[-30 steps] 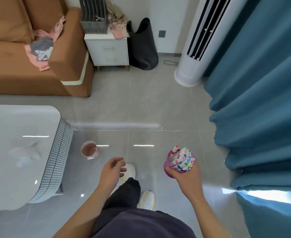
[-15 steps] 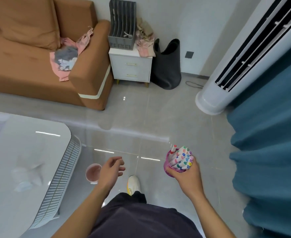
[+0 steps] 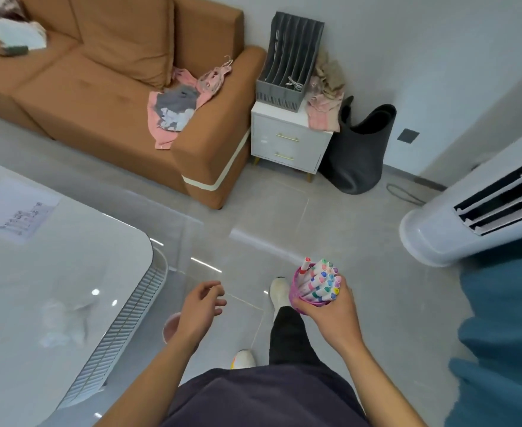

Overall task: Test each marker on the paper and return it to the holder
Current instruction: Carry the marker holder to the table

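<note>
Right hand (image 3: pixel 335 317) grips the pink-purple holder (image 3: pixel 297 291) from below and behind, fingers curled round its lower wall, carried in the air above the floor (image 3: pixel 330 217) and in front of the torso. Holder tilted away from the wearer; a tight bundle of white-barrelled markers (image 3: pixel 321 280) with coloured caps stands in it, one red-capped marker higher than the rest at the far rim. Left hand (image 3: pixel 198 312) holds nothing, fingers loosely curled and slightly apart, well left of the holder and apart from it. Paper (image 3: pixel 28 214) lies flat on the far left part of the table (image 3: pixel 68 266), well away from both hands; it carries rows of faint marks, too blurred to read, possibly colour strokes. Table top glossy white with a rounded corner and a ribbed side beneath; that corner sits near the left hand. A small pink cup (image 3: pixel 169 329) stands on the floor, partly hidden by the left wrist. Floor is pale grey glossy tile, open between table edge, brown fabric sofa (image 3: pixel 115 118) and white tower air conditioner (image 3: pixel 457 223). Teal curtain (image 3: pixel 506 334) hangs close at the right.
</note>
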